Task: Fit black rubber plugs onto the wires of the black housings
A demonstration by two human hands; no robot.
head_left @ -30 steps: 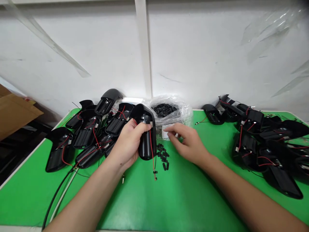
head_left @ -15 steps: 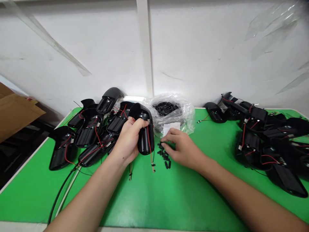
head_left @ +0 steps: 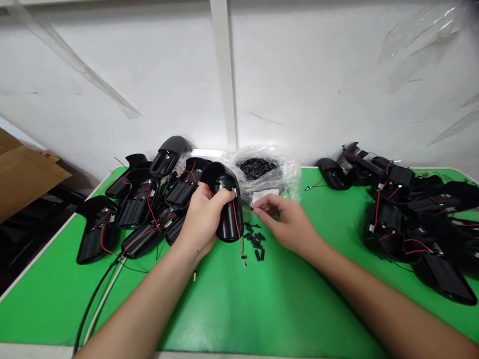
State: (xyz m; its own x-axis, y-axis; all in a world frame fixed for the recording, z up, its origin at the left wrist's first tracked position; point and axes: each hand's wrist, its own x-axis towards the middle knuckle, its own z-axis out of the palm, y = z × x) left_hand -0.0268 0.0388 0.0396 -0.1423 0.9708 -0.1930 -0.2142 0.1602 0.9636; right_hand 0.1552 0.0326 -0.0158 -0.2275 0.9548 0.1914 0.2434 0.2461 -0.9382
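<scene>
My left hand is wrapped round a curved black plastic housing, thumb across its inside. A red wire runs down it and hangs below with a small connector at its end. My right hand is closed in a pinch on a small black plastic piece, mostly hidden by the fingertips. Just under those fingertips, several loose small black pieces lie scattered on the green table.
A clear plastic bag full of small black pieces stands by the wall, with a white paper slip at its front. More wired black housings are heaped at left and right. Cables cross the left front edge.
My right hand has lifted slightly off the loose pieces with one small piece pinched. My left hand and the housing have shifted a little to the right.
</scene>
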